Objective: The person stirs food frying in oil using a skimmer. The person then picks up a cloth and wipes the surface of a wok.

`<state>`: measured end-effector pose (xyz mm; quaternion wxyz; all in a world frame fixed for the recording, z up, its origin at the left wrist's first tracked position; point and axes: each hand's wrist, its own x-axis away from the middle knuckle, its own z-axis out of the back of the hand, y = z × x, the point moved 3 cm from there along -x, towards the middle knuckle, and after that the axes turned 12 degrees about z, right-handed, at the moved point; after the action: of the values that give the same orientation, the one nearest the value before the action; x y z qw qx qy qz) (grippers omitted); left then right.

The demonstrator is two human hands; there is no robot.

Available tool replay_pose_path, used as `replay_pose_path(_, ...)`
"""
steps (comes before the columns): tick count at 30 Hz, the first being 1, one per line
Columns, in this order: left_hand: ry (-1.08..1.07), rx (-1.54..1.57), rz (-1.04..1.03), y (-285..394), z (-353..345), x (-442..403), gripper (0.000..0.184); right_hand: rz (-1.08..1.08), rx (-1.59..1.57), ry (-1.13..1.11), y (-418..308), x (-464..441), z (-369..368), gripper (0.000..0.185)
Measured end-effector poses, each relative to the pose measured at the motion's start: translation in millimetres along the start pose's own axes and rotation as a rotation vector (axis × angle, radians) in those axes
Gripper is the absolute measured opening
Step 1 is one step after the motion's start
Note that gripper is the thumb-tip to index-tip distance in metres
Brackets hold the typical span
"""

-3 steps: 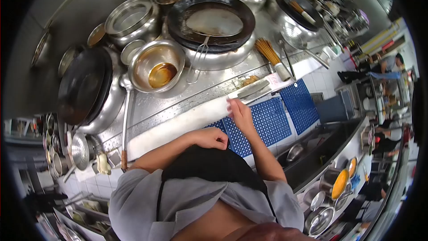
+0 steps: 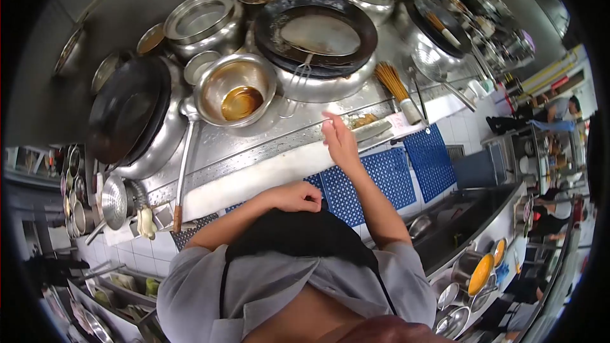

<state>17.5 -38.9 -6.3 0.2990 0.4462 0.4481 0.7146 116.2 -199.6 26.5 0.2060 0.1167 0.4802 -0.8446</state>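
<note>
My left hand [image 2: 297, 197] is curled closed in front of the black apron [image 2: 298, 235], with nothing showing in it. My right hand [image 2: 341, 143] reaches over the front edge of the metal range, fingers apart and partly stretched, holding nothing. Just beyond it lies a flat metal blade-like tool [image 2: 372, 131] on the ledge beside some brown food scraps [image 2: 363, 120]. A steel bowl [image 2: 210, 98] with brown liquid [image 2: 241, 103] stands to the left. Behind, a wire strainer [image 2: 305, 76] leans on a dark wok [image 2: 270, 32].
A ladle [image 2: 185, 165] rests across the range's left front, near another dark wok [image 2: 121, 111]. A bamboo brush [image 2: 395, 86] and a perforated skimmer [image 2: 435, 63] lie at the right. White cloth [image 2: 254, 178] lines the front edge; blue mats [image 2: 381, 178] cover the floor. People stand far right.
My right hand has moved slightly up and forward, its index finger now more extended. My left hand stays curled. The view has shifted a little, so the range appears further right.
</note>
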Motion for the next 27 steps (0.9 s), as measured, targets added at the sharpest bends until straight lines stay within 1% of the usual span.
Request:
replay_pose_path(3,0.131,0.081,0.042,-17,3,64,0.017,-0.035,0.118,0.002,-35,-52,-41,0.053)
replay_pose_path(5,0.217,0.128,0.005,-28,2,86,0.017,-0.067,0.192,-0.001,-42,-84,-55,0.062)
replay_pose_path(8,0.239,0.188,0.021,-48,-4,111,0.016,-0.123,0.426,-0.146,-42,-109,-80,0.074)
replay_pose_path(9,0.236,0.192,0.047,-55,-5,120,0.016,-0.139,0.456,-0.152,-46,-113,-84,0.079)
replay_pose_path(11,0.221,0.213,0.096,-66,-13,134,0.015,-0.203,0.553,-0.264,-51,-127,-83,0.074)
replay_pose_path(12,0.254,0.194,0.073,-67,-15,142,0.015,-0.242,0.603,-0.320,-54,-132,-79,0.072)
replay_pose_path(14,0.298,0.144,0.027,-61,-14,160,0.014,-0.249,0.736,-0.382,-60,-137,-64,0.064)
replay_pose_path(15,0.337,0.100,0.020,-55,-12,168,0.014,-0.194,0.833,-0.395,-58,-136,-56,0.048)
replay_pose_path(17,0.368,0.149,0.011,-59,-12,178,0.014,-0.113,0.987,-0.402,-34,-139,-40,0.042)
replay_pose_path(18,0.385,0.182,0.007,-61,-13,181,0.013,-0.071,1.066,-0.414,-34,-137,-31,0.040)
replay_pose_path(19,0.386,0.194,0.042,-63,-13,184,0.013,-0.017,1.125,-0.416,-34,-136,-21,0.031)
replay_pose_path(21,0.426,0.261,0.009,-67,-16,187,0.014,-0.029,1.163,-0.443,-33,-137,0,0.031)
replay_pose_path(22,0.445,0.292,-0.004,-68,-16,189,0.014,-0.037,1.177,-0.454,-32,-138,9,0.031)
replay_pose_path(23,0.443,0.289,-0.003,-69,-16,192,0.014,-0.087,1.155,-0.411,-31,-138,20,0.030)
replay_pose_path(25,0.446,0.287,-0.005,-67,-16,195,0.014,-0.168,1.005,-0.336,-35,-133,35,0.029)
replay_pose_path(26,0.415,0.317,0.026,-70,-17,195,0.015,-0.207,0.929,-0.302,-37,-129,41,0.029)
replay_pose_path(27,0.385,0.345,0.058,-72,-16,195,0.015,-0.331,0.748,-0.239,-58,-124,41,0.026)
